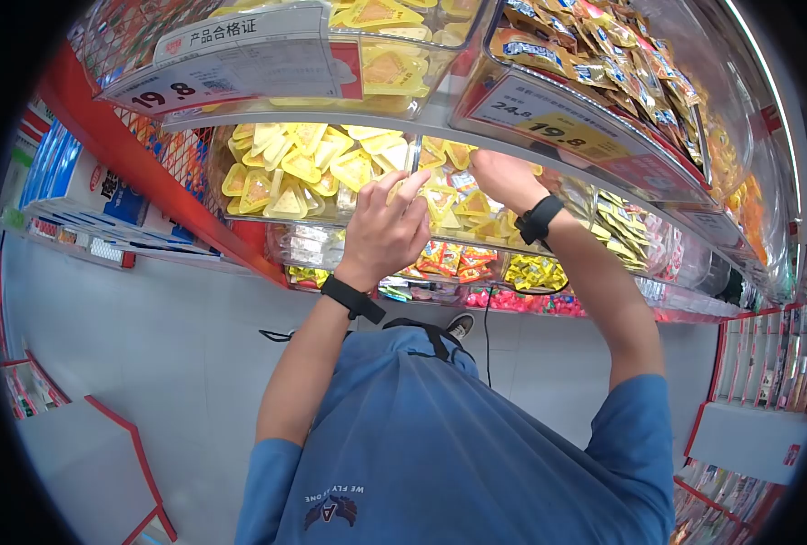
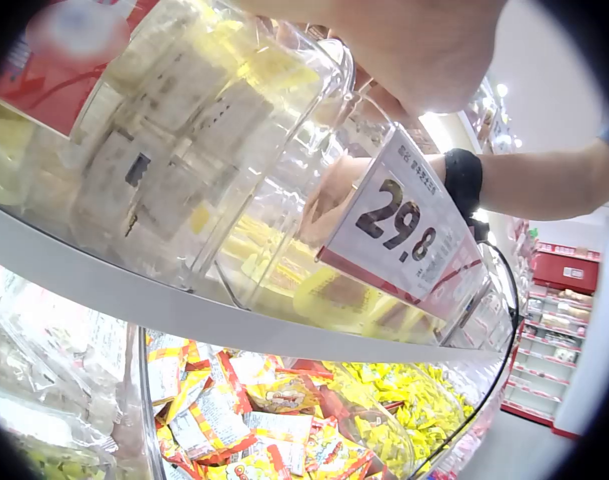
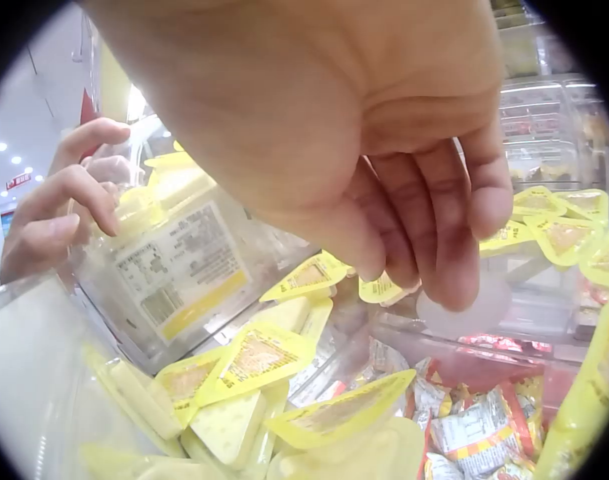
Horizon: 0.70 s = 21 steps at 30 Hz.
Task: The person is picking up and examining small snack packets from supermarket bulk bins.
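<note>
Yellow triangular packs (image 1: 299, 163) fill clear plastic bins on the shelf in front of me. My left hand (image 1: 385, 227) is at the front of these bins, fingers extended and loosely bent. In the right wrist view, its fingertips are right at a clear bin wall with a white label (image 3: 190, 265). My right hand (image 1: 508, 182) reaches into the neighbouring bin, its fingers bent downward over the packs. A yellow pack (image 3: 382, 289) shows at its thumb and fingertips; I cannot tell whether they pinch it. More triangular packs (image 3: 255, 365) lie below that hand.
A shelf with price tags (image 1: 163, 95) overhangs both hands. A 29.8 price tag (image 2: 395, 225) stands upright at the bin front. Red-and-yellow snack packets (image 2: 275, 410) fill bins underneath. A black cable (image 1: 488, 341) hangs down in front. Grey floor (image 1: 194, 318) extends behind to the left.
</note>
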Motion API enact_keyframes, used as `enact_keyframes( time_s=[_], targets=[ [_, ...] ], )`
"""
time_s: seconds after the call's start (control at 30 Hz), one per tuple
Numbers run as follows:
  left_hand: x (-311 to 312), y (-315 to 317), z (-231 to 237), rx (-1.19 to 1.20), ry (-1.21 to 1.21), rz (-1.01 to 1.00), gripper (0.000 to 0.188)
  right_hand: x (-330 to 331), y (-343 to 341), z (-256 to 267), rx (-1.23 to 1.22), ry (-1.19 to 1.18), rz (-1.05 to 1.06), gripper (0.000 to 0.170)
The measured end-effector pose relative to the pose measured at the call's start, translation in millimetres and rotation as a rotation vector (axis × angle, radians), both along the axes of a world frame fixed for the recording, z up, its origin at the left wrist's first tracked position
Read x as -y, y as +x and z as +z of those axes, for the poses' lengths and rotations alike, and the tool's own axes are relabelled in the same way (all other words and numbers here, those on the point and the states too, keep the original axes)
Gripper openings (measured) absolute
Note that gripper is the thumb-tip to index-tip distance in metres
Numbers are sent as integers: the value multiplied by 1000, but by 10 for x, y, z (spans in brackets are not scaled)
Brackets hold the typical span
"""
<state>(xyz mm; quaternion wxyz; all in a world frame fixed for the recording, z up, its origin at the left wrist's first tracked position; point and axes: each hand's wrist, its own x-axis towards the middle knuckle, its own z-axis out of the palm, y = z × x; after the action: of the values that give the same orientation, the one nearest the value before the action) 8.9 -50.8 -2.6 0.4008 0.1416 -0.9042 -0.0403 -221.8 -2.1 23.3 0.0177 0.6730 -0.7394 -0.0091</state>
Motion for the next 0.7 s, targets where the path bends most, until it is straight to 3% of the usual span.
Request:
enact_keyframes(
  time_s=[0.07,0.17,0.43,0.7],
  targets=[
    [2,-11,15,-5,-4,-5,19,50,21,-11,34,-13,41,26],
    [5,-2,21,-17,-8,-4,17,167,-28,-185,-149,-264,221,27],
    [6,-3,-7,-1,-9,2,18,168,-14,-275,-148,-194,122,30],
    [4,-4,31,-15,-31,16,14,181,-36,-285,179,-201,24,35]
  ],
)
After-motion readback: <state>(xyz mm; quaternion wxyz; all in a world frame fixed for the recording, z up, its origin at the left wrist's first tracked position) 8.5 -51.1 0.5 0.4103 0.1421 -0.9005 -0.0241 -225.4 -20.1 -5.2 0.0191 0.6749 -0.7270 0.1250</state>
